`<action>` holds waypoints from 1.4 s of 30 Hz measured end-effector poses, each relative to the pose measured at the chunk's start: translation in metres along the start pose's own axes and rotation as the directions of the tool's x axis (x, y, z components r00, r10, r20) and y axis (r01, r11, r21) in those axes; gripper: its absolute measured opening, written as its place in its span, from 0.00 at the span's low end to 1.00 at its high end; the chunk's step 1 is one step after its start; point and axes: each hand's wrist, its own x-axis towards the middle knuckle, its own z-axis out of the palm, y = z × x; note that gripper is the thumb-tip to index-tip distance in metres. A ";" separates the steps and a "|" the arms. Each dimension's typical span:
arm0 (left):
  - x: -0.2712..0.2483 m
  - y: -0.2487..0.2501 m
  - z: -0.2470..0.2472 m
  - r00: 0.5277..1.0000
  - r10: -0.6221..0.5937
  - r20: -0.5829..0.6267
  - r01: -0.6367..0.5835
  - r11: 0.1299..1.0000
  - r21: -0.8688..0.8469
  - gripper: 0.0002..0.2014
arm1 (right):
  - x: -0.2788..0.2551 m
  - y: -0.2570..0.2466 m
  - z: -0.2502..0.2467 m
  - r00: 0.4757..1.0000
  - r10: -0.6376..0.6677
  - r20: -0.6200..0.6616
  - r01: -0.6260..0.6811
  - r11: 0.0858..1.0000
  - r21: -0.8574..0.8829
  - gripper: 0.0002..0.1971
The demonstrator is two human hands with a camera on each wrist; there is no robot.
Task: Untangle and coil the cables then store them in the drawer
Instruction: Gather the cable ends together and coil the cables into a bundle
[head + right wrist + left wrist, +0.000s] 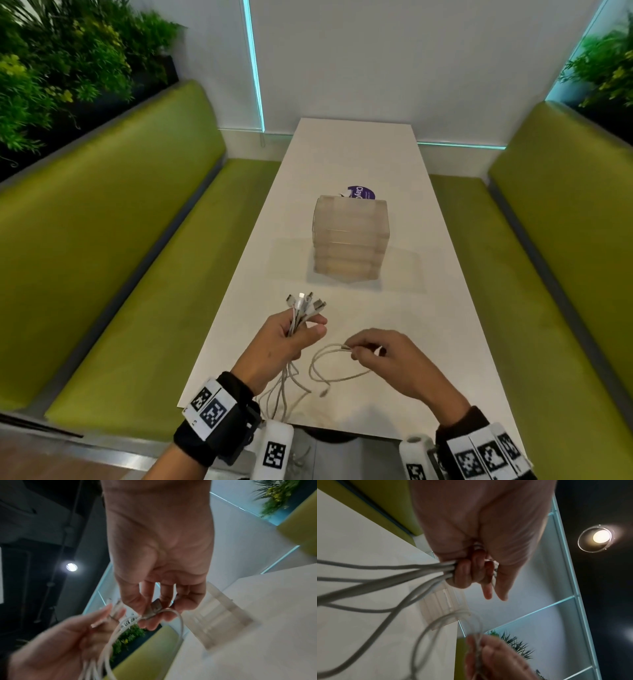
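The white cables (301, 318) are bunched in the left hand (284, 346), which has its fingers curled tight round them so the plug ends stick up above the fist and the long tails hang down below it, over the near edge of the counter (428, 308). One cable (335, 363) has been pulled out to the side. It makes a loose loop on the counter between the two hands, and the right hand (387, 359) pinches its plug end between thumb and fingertips. I think this is the untangling step, with one cable being worked free of the bunch. To do it well, the left hand should hold the bunch softly, not squeeze it, so the one cable can slide out. The right hand should pull slowly and follow the loop round, so no knot gets tight. Once it is free, it can be wound into a small ring. The clear drawer box (351, 236) stands on the counter past both hands, well apart from them, and its drawers look closed, so nothing is stored yet.
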 end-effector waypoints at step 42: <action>0.011 0.000 -0.015 0.942 -0.001 -0.337 -0.104 0.951 -0.291 0.13 | -0.022 0.006 -0.011 0.890 -0.043 0.454 0.089 0.993 -0.081 0.13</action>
